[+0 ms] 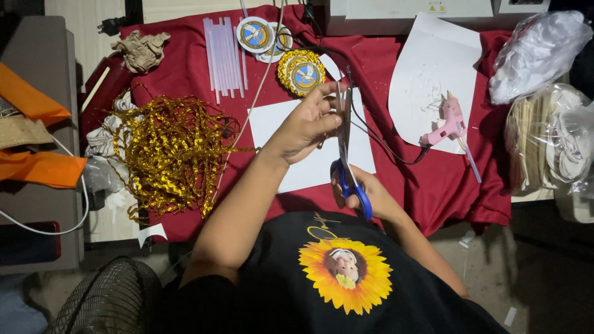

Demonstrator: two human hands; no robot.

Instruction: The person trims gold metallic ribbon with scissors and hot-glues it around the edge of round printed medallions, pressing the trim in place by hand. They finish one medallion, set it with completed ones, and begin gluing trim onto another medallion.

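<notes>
My right hand grips blue-handled scissors, whose long blades point away from me over a white sheet of paper. At the blade tips my left hand pinches something small and thin between its fingers; I cannot make out what it is. A thin gold string runs from a heap of gold trim on the left toward my left hand. Everything lies on a red cloth.
Round badges, one edged with gold trim, and several clear glue sticks lie at the back. A pink glue gun rests on a white sheet at right, its black cord crossing the cloth. Plastic bags sit at far right, orange fabric at far left.
</notes>
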